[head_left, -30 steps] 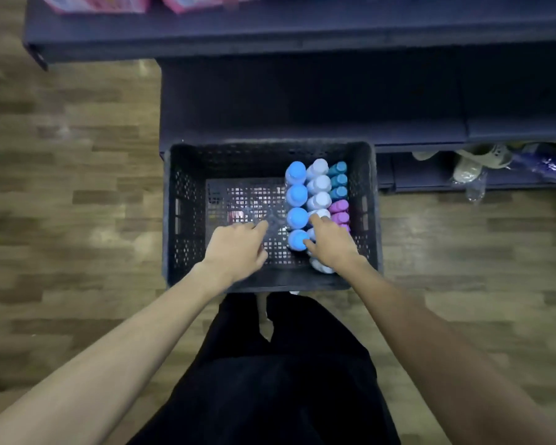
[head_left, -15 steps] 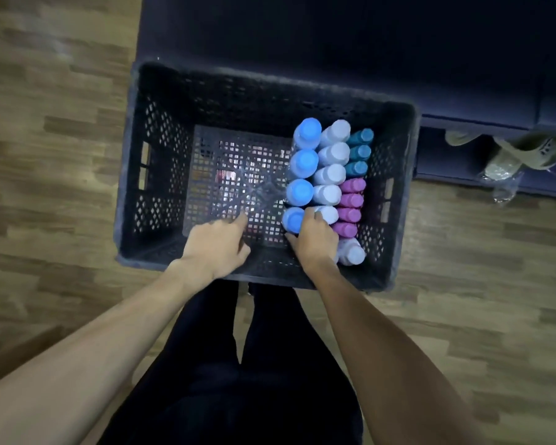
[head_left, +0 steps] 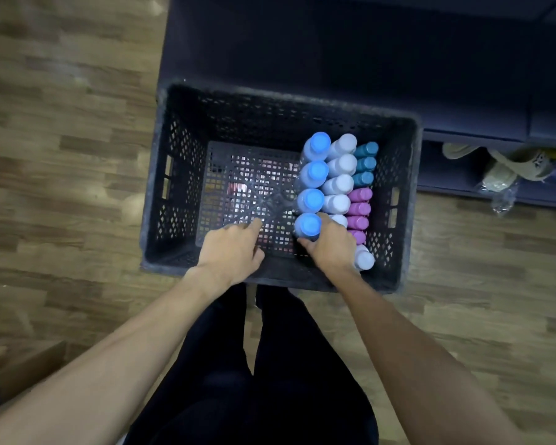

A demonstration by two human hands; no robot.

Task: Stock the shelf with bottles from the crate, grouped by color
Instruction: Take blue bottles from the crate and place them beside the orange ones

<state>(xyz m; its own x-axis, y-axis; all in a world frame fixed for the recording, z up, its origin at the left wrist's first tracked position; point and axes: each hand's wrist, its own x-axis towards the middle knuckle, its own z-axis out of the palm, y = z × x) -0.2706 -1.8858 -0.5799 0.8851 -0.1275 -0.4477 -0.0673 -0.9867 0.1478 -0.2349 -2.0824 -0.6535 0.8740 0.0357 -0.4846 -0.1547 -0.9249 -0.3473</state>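
The right hand (head_left: 329,245) grips the nearest blue-capped bottle (head_left: 308,224) in the crate (head_left: 174,187); the left hand (head_left: 230,248) hovers beside it, fingers relaxed.

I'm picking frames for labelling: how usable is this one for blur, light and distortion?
Head view: the floor is smeared by motion blur; the crate and blue caps are soft but readable; the shelf is dark; wide-angle bending stretches the forearms.
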